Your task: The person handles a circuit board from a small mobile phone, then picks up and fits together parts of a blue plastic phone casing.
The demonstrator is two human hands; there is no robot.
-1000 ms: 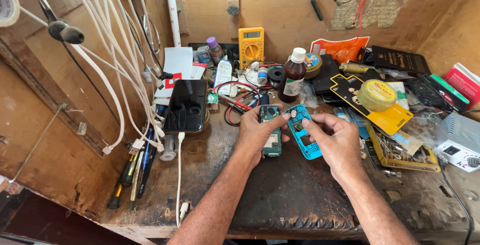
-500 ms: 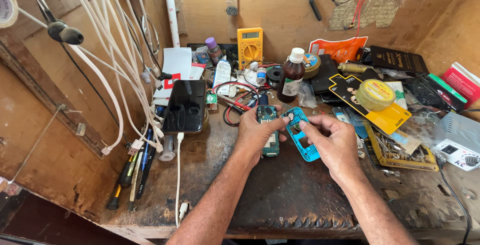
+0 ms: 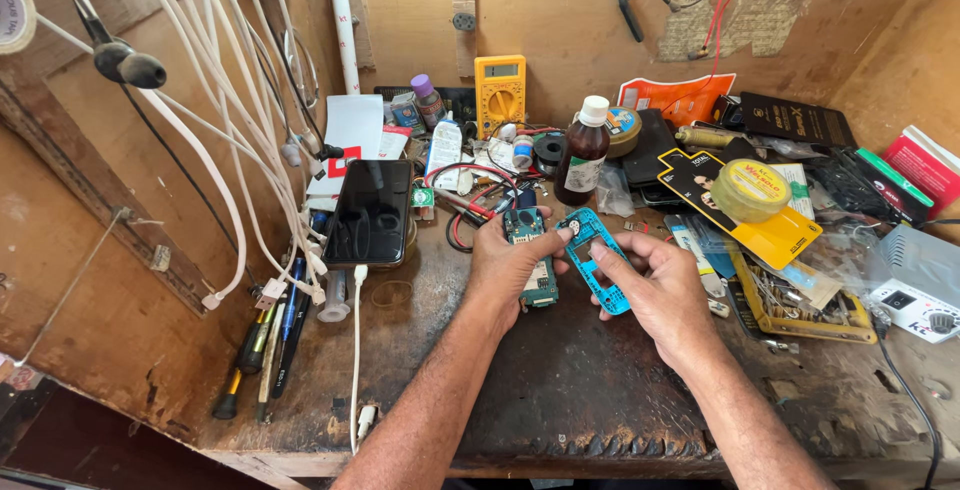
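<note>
Head view shows me my left hand (image 3: pixel 505 260) gripping the green circuit board (image 3: pixel 533 255) and my right hand (image 3: pixel 655 285) pinching the light, brittle-looking blue phone frame (image 3: pixel 595 260) by its edges above the workbench (image 3: pixel 560 390).

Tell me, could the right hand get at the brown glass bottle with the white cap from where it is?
Probably yes: the brown glass bottle stands upright just beyond the right hand, nothing tall between, but that hand holds a blue plastic phone frame.
</note>
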